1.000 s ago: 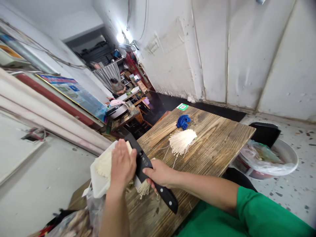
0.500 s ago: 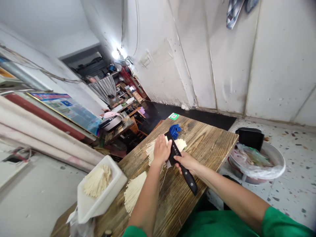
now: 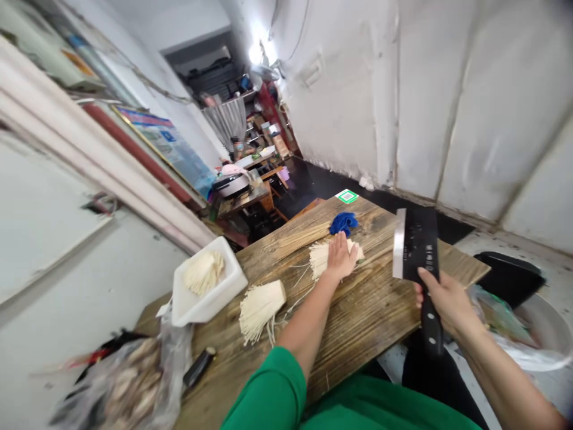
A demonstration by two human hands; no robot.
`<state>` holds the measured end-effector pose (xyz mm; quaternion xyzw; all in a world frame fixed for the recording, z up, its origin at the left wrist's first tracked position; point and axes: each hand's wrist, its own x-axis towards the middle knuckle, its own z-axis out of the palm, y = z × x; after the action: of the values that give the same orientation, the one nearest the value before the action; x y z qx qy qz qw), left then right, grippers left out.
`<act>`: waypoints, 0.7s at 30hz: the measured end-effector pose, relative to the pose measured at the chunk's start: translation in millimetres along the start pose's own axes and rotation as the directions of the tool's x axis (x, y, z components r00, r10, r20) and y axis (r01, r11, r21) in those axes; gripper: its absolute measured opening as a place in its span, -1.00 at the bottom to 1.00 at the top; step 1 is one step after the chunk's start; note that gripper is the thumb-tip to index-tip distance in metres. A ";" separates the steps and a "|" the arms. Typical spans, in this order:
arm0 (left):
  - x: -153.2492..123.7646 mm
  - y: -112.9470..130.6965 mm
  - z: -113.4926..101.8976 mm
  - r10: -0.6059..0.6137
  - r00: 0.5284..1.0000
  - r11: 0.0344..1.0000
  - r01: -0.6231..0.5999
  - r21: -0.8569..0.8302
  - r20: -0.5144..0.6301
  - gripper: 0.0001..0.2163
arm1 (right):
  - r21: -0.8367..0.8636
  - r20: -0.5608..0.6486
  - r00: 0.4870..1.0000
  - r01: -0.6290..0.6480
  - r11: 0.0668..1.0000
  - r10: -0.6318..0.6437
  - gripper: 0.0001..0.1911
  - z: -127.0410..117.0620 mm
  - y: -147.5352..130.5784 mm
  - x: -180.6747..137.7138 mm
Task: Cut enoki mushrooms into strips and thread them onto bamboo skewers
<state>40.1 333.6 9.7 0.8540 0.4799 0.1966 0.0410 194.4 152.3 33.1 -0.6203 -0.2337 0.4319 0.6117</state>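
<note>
My left hand (image 3: 342, 257) lies flat with fingers stretched over a bunch of enoki mushrooms (image 3: 317, 258) on the wooden table (image 3: 376, 310). To the right, my right hand (image 3: 447, 298) grips the handle of a black cleaver (image 3: 418, 245), its broad blade raised above the table. A second enoki bunch (image 3: 262, 307) lies nearer me, loose strands beside it. Further left, a white tub (image 3: 215, 304) holds more enoki (image 3: 205, 272). Just beyond my left hand are a crumpled blue cloth (image 3: 344, 223) and a row of thin sticks (image 3: 299, 239).
A plastic bag of brownish lumps (image 3: 138, 382) sits at lower left, near a short dark cylinder (image 3: 199, 367). Beyond the table's right end stands a bag-lined bin (image 3: 555, 322). A QR sticker (image 3: 347, 196) marks the far corner. Another person (image 3: 237, 146) is in the background.
The cleaver has come off the enoki bunch and moved up and right in my right hand. My left hand stays on that bunch. The view has swung left, showing the bag at lower left.
</note>
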 end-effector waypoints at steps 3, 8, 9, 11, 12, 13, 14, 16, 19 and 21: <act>-19.0 -31.3 -33.1 0.005 0.991 1.000 -0.005 0.000 -0.132 -0.41 | 0.079 0.108 0.994 0.021 0.997 -0.029 -0.66 17.4 2.1 -18.2; -102.6 -127.5 -69.6 -0.201 0.952 0.976 0.215 0.040 -0.232 -0.45 | 0.004 0.450 0.878 -0.184 0.983 0.162 -0.73 91.8 39.9 -52.0; -120.5 -145.9 -70.3 -0.212 0.955 0.972 0.227 0.053 -0.210 -0.45 | -0.031 0.486 0.850 -0.215 0.976 0.203 -0.77 108.7 49.1 -56.9; -150.2 -174.7 -66.9 -0.234 0.959 0.967 0.246 0.067 -0.158 -0.44 | -0.102 0.535 0.795 -0.275 0.956 0.286 -0.83 140.0 65.6 -63.7; -160.7 -184.6 -63.9 -0.241 0.961 0.965 0.252 0.070 -0.140 -0.43 | -0.136 0.548 0.771 -0.299 0.945 0.323 -0.84 153.5 72.5 -65.6; -168.0 -191.5 -60.8 -0.243 0.962 0.965 0.253 0.072 -0.120 -0.43 | -0.165 0.557 0.752 -0.317 0.934 0.353 -0.84 165.2 78.3 -66.5; -172.3 -196.0 -57.7 -0.244 0.964 0.965 0.252 0.072 -0.103 -0.42 | -0.191 0.560 0.737 -0.330 0.925 0.378 -0.84 174.9 83.0 -66.6; -174.0 -200.5 -52.6 -0.240 0.968 0.967 0.245 0.071 -0.070 -0.42 | -0.235 0.556 0.720 -0.344 0.909 0.416 -0.84 188.9 89.3 -64.5; -169.0 -203.4 -47.3 -0.246 0.969 0.967 0.248 0.062 -0.038 -0.42 | -0.285 0.545 0.703 -0.356 0.890 0.456 -0.84 198.4 93.3 -58.6; -166.4 -205.8 -45.3 -0.256 0.966 0.965 0.257 0.055 -0.029 -0.42 | -0.306 0.544 0.693 -0.360 0.881 0.472 -0.83 200.0 93.7 -54.9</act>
<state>-219.2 299.5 -51.2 0.7834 0.5923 0.1849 0.0359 -20.7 205.3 -18.9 -0.5372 -0.3063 0.7118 0.3331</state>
